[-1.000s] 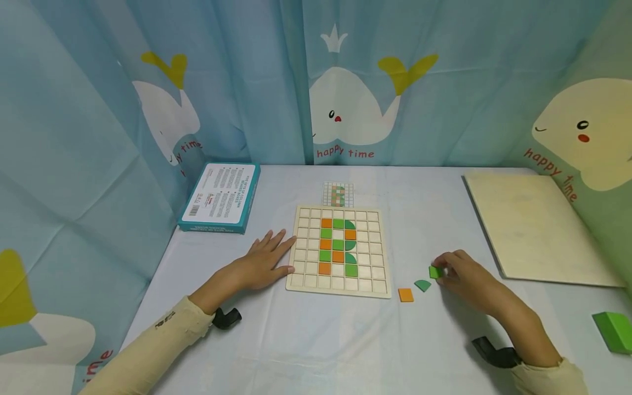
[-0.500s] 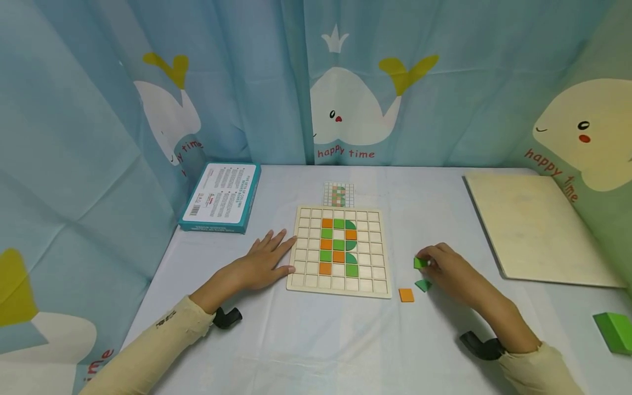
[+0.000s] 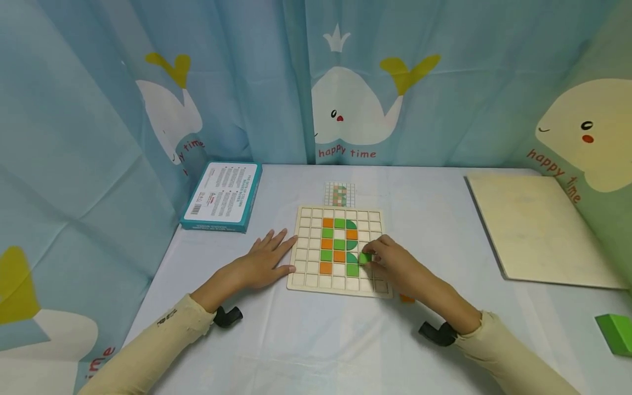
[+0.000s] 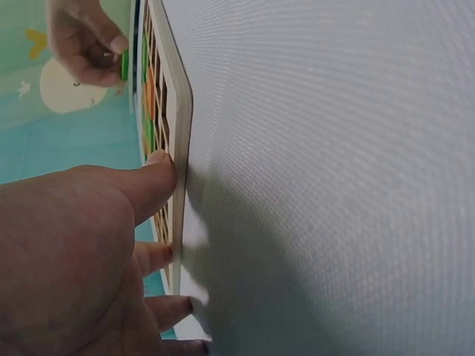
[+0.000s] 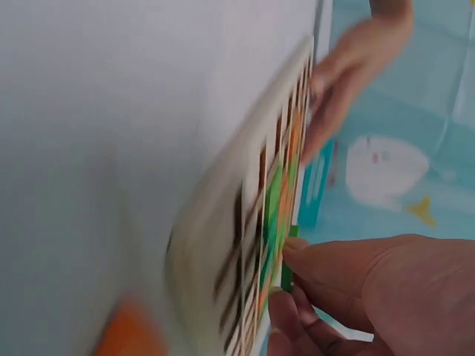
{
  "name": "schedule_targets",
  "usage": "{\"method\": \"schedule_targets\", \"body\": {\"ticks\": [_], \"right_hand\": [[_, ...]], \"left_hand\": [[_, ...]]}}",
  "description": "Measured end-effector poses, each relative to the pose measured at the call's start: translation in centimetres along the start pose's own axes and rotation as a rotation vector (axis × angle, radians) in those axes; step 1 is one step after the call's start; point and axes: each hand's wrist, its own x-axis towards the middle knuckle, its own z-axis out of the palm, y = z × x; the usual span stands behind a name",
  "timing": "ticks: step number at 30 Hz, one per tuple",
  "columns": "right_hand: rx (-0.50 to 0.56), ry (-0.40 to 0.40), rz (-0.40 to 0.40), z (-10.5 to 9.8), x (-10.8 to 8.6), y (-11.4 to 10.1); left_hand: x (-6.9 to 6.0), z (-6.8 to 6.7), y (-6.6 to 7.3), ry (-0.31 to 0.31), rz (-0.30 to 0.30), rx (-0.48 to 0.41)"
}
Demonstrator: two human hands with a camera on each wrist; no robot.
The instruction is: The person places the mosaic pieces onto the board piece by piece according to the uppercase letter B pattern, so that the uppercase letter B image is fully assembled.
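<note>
A wooden grid board [image 3: 306, 278] lies flat at the middle of the table, with orange, green and dark green tiles set in its cells. My left hand [image 3: 263, 264] is spread out, its thumb and index fingertips touching the board's left edge. In the left wrist view the thumb [image 4: 152, 185] presses on the rim. My right hand [image 3: 395, 264] pinches a bright green square tile [image 3: 365, 258] between thumb and fingers, over the board's right part beside the tile pattern. An orange tile [image 3: 407, 299] on the table is partly covered by the right hand.
A small printed pattern card [image 3: 339, 193] lies just behind the board. At the back left is a blue-edged box [image 3: 222, 195]. A plain wooden panel [image 3: 543, 227] lies to the right, with a green block [image 3: 614, 333] near the right edge. Whale-print curtains surround the table.
My right hand has carried the green tile leftward from the table to above the board, and now covers the dark green quarter-circle piece. The left hand has stayed in place.
</note>
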Motion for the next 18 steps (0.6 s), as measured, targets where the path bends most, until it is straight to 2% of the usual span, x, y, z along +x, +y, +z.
{"method": "schedule_targets", "body": {"ticks": [8, 13, 18], "right_hand": [[-0.028, 0.004, -0.167, 3.2, 1.5, -3.5], [-0.073, 0.058, -0.294, 4.8, 1.7, -4.6], [-0.089, 0.073, -0.332, 5.7, 1.5, -5.1]], "left_hand": [[0.0, -0.1, 0.0, 0.012, 0.011, -0.011], [-0.1, 0.0, -0.1, 0.013, 0.010, -0.017], [0.0, 0.1, -0.1, 0.004, 0.007, -0.015]]}}
